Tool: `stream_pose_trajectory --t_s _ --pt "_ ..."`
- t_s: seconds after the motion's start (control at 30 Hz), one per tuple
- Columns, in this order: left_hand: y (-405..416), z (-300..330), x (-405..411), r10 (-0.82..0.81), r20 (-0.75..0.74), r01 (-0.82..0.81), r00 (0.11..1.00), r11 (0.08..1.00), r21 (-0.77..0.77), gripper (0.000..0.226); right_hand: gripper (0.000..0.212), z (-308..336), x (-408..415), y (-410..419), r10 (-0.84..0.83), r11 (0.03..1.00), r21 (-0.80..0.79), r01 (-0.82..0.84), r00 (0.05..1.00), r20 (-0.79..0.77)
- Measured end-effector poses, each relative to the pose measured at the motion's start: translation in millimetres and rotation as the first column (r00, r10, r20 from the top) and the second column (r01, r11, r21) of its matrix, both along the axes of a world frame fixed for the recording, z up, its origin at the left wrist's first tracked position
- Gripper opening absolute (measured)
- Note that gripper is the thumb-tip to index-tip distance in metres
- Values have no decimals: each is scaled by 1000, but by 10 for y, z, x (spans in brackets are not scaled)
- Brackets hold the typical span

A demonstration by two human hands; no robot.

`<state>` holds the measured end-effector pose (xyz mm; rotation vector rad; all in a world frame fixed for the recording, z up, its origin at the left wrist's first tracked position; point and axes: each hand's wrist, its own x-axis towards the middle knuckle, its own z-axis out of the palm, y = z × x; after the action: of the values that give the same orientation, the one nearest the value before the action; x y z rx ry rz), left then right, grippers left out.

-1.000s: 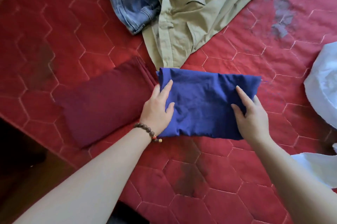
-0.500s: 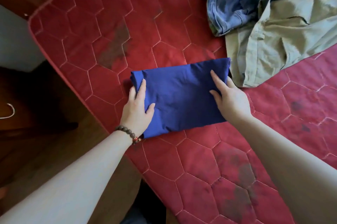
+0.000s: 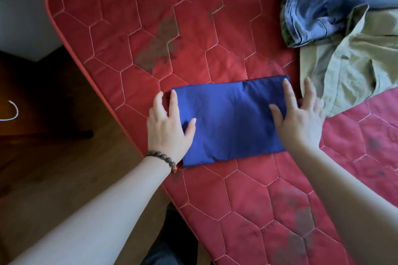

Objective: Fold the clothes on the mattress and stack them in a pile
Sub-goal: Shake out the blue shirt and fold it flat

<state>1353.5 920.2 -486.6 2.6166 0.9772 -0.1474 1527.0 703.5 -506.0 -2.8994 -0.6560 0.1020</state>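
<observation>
Both grips released: the left hand (image 3: 167, 125) and right hand (image 3: 299, 113) press flat, fingers straight, on the ends of the folded blue cloth (image 3: 231, 120) near the mattress's (image 3: 133, 16) left edge.

Legible text: none | labels, brands: none readable | numbers, signs: none | checked surfaces: folded blue cloth (image 3: 230, 120), red quilted mattress (image 3: 193, 27), jeans (image 3: 323, 1), khaki garment (image 3: 355, 66) — all unmarked

Both hands, left hand (image 3: 167, 126) and right hand (image 3: 299, 116), press flat on the folded blue garment (image 3: 230, 120) (fingers spread)
</observation>
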Motion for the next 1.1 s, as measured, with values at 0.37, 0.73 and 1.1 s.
stream_pose_trajectory --t_s 0.37,0.73,1.1 --pt "-295 -521 204 -352 -171 373 920 922 107 68 54 -478 -625 765 509 861 74 -503 854 -107" --pt "-331 -601 204 -360 -205 392 910 908 145 104 64 -560 156 -110 344 921 -167 -351 936 -71" --pt "-316 -500 243 -345 -169 363 923 927 91 93 64 -346 25 -10 280 923 -243 -298 954 -107"
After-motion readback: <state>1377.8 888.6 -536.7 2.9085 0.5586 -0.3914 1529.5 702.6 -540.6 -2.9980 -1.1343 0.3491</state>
